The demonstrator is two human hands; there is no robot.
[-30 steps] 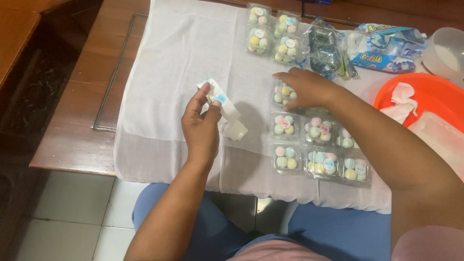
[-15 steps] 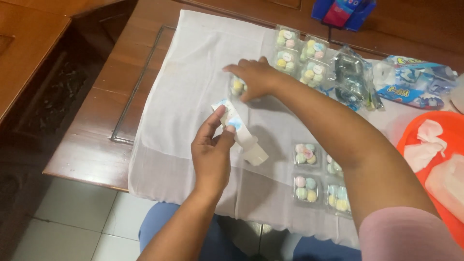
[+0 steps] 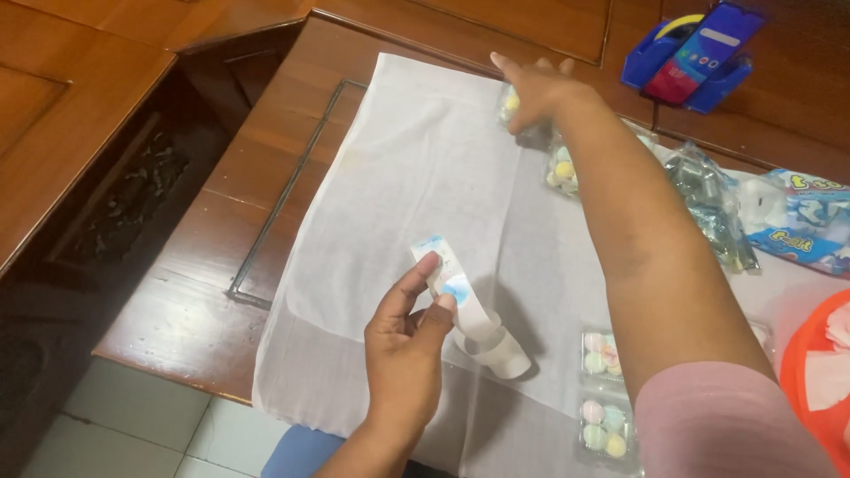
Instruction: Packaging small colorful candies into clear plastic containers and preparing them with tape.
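A brown wooden table (image 3: 221,204) fills the upper and left frame, and a white cloth (image 3: 416,177) lies spread down its middle. At far right shows the edge of an orange plastic tray (image 3: 819,354); above it lie blue-and-white printed bags (image 3: 801,221) beside a crumpled clear wrapper (image 3: 708,195), and a blue tape dispenser (image 3: 691,53) stands at upper right. The right hand (image 3: 536,88) reaches to the cloth's top edge, fingers closed over a clear plastic box of pastel round sweets (image 3: 512,104); another such box (image 3: 562,168) lies just below it. Two filled boxes (image 3: 602,389) sit at lower right. The left hand (image 3: 403,350), lower centre, pinches a curling white strip of blue-printed labels (image 3: 460,301). As far as shows, the boxes are filled, and whether any bears a label yet I cannot tell.
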